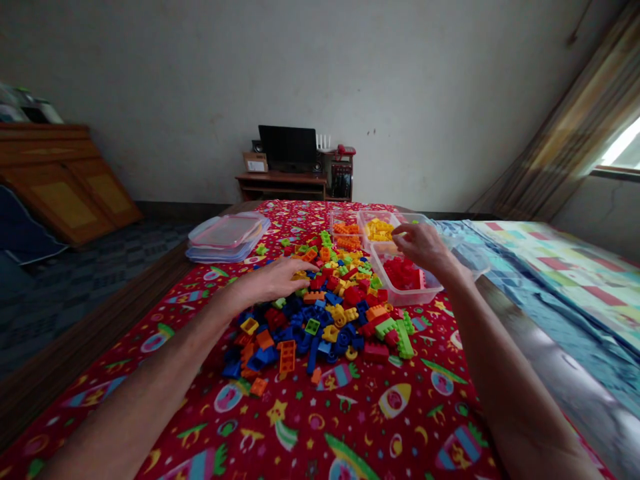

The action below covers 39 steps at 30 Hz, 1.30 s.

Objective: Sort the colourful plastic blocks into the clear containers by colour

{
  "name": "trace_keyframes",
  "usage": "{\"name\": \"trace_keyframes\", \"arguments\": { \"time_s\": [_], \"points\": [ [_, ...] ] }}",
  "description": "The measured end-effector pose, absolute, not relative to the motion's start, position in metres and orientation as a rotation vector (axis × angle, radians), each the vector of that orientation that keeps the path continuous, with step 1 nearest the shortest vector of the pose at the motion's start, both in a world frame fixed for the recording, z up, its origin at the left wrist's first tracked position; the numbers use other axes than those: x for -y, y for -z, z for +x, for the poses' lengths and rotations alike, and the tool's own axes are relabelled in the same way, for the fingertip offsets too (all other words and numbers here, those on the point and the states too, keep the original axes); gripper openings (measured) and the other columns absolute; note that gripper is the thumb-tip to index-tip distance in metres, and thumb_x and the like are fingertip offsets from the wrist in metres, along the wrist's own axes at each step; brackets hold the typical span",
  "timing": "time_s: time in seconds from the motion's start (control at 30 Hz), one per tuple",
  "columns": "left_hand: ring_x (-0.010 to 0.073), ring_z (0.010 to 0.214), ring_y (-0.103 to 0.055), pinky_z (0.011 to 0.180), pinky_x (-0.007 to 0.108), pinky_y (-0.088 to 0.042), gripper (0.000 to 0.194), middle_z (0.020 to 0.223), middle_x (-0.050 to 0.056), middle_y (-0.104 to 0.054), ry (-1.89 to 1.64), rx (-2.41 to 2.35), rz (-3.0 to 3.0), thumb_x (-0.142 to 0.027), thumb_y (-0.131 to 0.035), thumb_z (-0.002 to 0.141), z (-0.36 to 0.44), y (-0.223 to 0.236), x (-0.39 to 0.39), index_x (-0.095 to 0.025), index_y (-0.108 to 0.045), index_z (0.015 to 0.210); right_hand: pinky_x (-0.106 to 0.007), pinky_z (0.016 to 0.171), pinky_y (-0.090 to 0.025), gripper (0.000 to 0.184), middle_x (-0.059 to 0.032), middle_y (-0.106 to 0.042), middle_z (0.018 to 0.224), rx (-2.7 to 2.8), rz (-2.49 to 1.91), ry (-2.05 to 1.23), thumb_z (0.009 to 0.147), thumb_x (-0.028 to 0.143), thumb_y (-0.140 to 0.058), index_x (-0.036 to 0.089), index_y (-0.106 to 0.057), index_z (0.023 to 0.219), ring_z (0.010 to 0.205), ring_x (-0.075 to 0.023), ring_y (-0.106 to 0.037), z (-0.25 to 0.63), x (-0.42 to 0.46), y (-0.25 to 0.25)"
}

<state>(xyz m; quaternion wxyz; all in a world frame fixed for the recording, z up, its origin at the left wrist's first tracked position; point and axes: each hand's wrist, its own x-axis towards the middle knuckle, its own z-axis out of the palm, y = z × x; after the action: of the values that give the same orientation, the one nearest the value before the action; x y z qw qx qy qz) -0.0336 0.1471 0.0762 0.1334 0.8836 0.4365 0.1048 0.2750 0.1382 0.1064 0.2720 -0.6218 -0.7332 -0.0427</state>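
A large mixed pile of toy building bricks (320, 313) in blue, red, orange, yellow and green lies on the red patterned tablecloth (300, 427). My left hand (277, 279) reaches over the pile's left side, fingers stretched out at the bricks, near a yellow one. Above a clear plastic box (413, 297) of red bricks (403, 273) is my right hand (423, 245), its fingers loosely bent and apart, nothing visible between them. Yellow bricks (379, 230) fill another clear box just beyond, and orange bricks (347, 241) sit in one to its left. My right hand partly covers a farther box.
Stacked plastic lids (225, 237) lie at the table's left edge. Beyond the table, a monitor (289, 148) stands on a small desk. A bed (540, 267) adjoins on the right, and a wooden cabinet (65, 187) stands far left.
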Motion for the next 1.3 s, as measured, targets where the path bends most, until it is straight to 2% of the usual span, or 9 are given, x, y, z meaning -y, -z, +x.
{"name": "trace_keyframes", "arguments": {
  "time_s": [0.17,0.33,0.5,0.63,0.83,0.93,1.03,1.17,1.3],
  "points": [
    [0.0248,0.112,-0.061,0.093,0.031,-0.047,0.047,0.124,0.008,-0.064,-0.119,-1.200,2.592,-0.039,-0.065,0.078,-0.041,-0.070,-0.144,-0.023,-0.061,0.123,-0.027,0.066,-0.041,0.026,-0.0078,-0.070,0.085,2.419,-1.441,-0.095,0.087,0.029,-0.053,0.018,-0.068,0.106,0.074,-0.0161,-0.061,0.218,-0.119,-0.088],
    [0.0225,0.107,-0.063,0.093,0.030,-0.045,0.036,0.115,0.009,-0.068,-0.246,-1.180,2.738,-0.020,-0.060,0.081,-0.027,-0.057,-0.141,-0.021,-0.064,0.117,-0.029,0.079,-0.044,0.041,-0.0093,-0.066,0.110,2.604,-1.266,-0.201,0.082,0.020,-0.060,0.021,-0.058,0.122,0.099,-0.0200,-0.059,0.185,-0.107,-0.055],
    [0.0204,0.090,-0.067,0.082,0.028,-0.048,0.022,0.095,0.006,-0.073,-0.339,-1.189,2.719,-0.025,-0.054,0.084,-0.029,-0.054,-0.148,-0.019,-0.070,0.099,-0.025,0.070,-0.040,0.032,-0.0092,-0.068,0.093,2.561,-1.294,-0.100,0.080,0.006,-0.051,0.016,-0.064,0.108,0.084,-0.0168,-0.058,0.189,-0.115,-0.048],
    [0.0188,0.087,-0.066,0.081,0.028,-0.048,0.021,0.092,0.004,-0.073,-0.421,-1.258,2.671,-0.023,-0.052,0.081,-0.032,-0.059,-0.151,-0.020,-0.071,0.088,-0.024,0.059,-0.032,0.021,-0.0063,-0.066,0.078,2.541,-1.342,-0.142,0.079,0.011,-0.052,0.015,-0.066,0.094,0.068,-0.0131,-0.053,0.191,-0.123,-0.053],
    [0.0179,0.078,-0.065,0.074,0.028,-0.048,0.019,0.083,0.003,-0.072,-0.405,-1.329,2.634,-0.028,-0.051,0.081,-0.033,-0.070,-0.147,-0.020,-0.068,0.081,-0.024,0.058,-0.029,0.020,-0.0045,-0.064,0.074,2.480,-1.367,-0.186,0.077,0.014,-0.053,0.015,-0.065,0.093,0.063,-0.0116,-0.049,0.191,-0.121,-0.061],
    [0.0182,0.075,-0.065,0.070,0.028,-0.049,0.019,0.082,0.004,-0.072,-0.455,-1.373,2.551,-0.031,-0.053,0.080,-0.036,-0.071,-0.148,-0.019,-0.065,0.090,-0.024,0.059,-0.030,0.037,-0.0045,-0.065,0.077,2.407,-1.375,-0.224,0.074,0.012,-0.054,0.015,-0.061,0.110,0.065,-0.0130,-0.051,0.193,-0.122,-0.061],
    [0.0201,0.086,-0.066,0.076,0.029,-0.049,0.036,0.097,0.005,-0.072,-0.400,-1.323,2.510,-0.033,-0.058,0.079,-0.038,-0.068,-0.148,-0.019,-0.059,0.112,-0.025,0.060,-0.033,0.043,-0.0055,-0.066,0.079,2.310,-1.332,-0.324,0.073,0.014,-0.053,0.012,-0.059,0.115,0.067,-0.0138,-0.053,0.195,-0.125,-0.063],
    [0.0231,0.102,-0.062,0.085,0.029,-0.047,0.044,0.111,0.007,-0.067,-0.276,-1.198,2.642,-0.033,-0.067,0.073,-0.035,-0.063,-0.143,-0.021,-0.060,0.115,-0.024,0.056,-0.031,0.023,-0.0029,-0.061,0.069,2.224,-1.342,-0.443,0.076,0.019,-0.048,0.012,-0.067,0.086,0.060,-0.0112,-0.049,0.194,-0.126,-0.068],
    [0.0217,0.099,-0.063,0.085,0.028,-0.047,0.034,0.107,0.007,-0.067,-0.227,-1.183,2.750,-0.025,-0.066,0.074,-0.029,-0.056,-0.141,-0.020,-0.063,0.108,-0.026,0.051,-0.023,0.032,0.0007,-0.045,0.053,2.210,-1.392,-0.401,0.083,0.022,-0.039,0.014,-0.056,0.058,0.051,-0.0081,-0.035,0.189,-0.126,-0.070]
  ]
}}
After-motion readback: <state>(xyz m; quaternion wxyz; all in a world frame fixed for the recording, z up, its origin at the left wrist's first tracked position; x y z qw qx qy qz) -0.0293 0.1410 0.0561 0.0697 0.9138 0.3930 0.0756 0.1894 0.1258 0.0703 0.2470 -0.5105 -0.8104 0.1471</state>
